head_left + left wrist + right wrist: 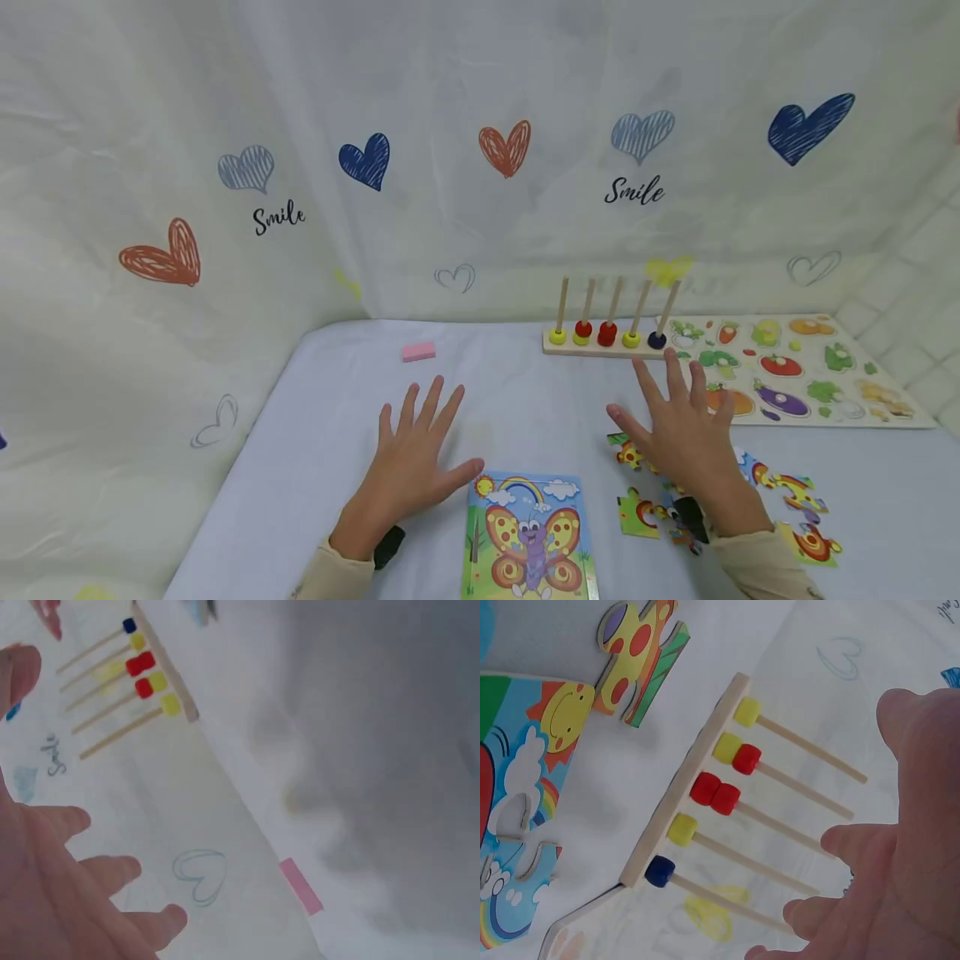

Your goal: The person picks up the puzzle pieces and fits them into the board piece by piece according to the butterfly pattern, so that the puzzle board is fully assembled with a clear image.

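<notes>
Fingers spread, my left hand (pixel 408 471) hovers left of a picture board (pixel 528 533) showing a butterfly, sun and rainbow; it holds nothing. My right hand (pixel 686 437), also spread and holding nothing, is above scattered jigsaw pieces (pixel 637 514), partly hiding them. More puzzle pieces (pixel 810 542) lie to the right of that wrist. In the right wrist view, a giraffe-patterned piece (pixel 634 656) and pieces with a smiling sun (pixel 561 720) show close up. Both palms appear at the edges of their wrist views, touching no object.
A wooden bead stand (pixel 603 351) with several pegs and coloured beads stands at the back. Right of it lies a vegetable puzzle board (pixel 802 371). A pink eraser-like block (pixel 418 352) rests at the back left. A heart-printed curtain (pixel 465 225) hangs behind the table.
</notes>
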`<state>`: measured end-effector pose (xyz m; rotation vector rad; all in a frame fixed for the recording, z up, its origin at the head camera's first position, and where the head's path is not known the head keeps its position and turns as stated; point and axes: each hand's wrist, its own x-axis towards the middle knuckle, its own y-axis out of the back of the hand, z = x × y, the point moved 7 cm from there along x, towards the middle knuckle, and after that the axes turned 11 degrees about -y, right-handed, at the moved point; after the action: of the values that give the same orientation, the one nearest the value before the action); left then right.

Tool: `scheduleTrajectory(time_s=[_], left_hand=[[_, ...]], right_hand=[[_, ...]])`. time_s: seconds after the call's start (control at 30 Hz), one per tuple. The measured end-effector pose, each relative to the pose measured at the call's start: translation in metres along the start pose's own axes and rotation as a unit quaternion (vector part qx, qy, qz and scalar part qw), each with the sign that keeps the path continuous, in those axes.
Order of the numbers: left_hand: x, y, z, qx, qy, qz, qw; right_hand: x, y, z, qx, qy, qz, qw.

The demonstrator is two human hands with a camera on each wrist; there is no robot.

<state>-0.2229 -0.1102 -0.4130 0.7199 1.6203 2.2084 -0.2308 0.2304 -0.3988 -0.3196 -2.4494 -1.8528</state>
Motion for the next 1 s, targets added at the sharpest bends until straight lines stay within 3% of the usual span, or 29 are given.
scheduleTrajectory(time_s=[0.2,0.37,0.6,0.83,1.0], left_hand=[[-0.019,-0.002,0.017,-0.022,-0.068,-0.026,0.9971],[-0.035,-0.01,0.028,-0.064,-0.108,-0.077,0.9891],[-0.051,-0.021,0.031,-0.082,-0.107,-0.138,0.9812],[-0.055,-0.03,0.033,-0.112,-0.092,-0.187,0.9717],[-0.056,-0.034,0.034,-0.107,-0.087,-0.205,0.969]], right_hand=[[0.001,0.005,0.007,0.013,-0.004,-0.013,0.9998],[0.0,0.008,0.005,0.024,-0.009,-0.025,0.9994],[0.005,0.015,0.007,0.025,-0.007,-0.007,0.9996],[0.004,0.021,0.015,0.056,-0.015,-0.02,0.9981],[0.0,0.024,0.022,0.068,0.001,-0.023,0.9974]])
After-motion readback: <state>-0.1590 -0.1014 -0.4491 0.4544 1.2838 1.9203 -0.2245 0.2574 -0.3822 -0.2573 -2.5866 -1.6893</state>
